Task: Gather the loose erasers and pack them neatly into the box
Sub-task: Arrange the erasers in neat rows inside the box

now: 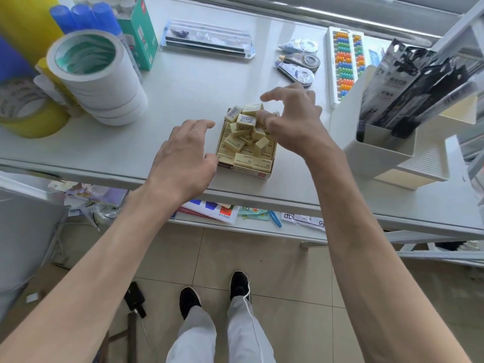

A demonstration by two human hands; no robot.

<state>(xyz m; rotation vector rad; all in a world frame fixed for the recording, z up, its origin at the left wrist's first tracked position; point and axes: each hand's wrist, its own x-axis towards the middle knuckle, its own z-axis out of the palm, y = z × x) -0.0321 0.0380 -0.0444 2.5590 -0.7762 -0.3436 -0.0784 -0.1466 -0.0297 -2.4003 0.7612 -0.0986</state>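
Little can be read. The erasers [246, 127] heaped in the box [251, 171] near the desk's [183, 82] front edge carry barcode stickers with digits too small to make out. The box's front wall has a tiny red logo, illegible. Black pen packs [387, 93] at the right edge bear white Chinese characters, one line possibly "子弹头".
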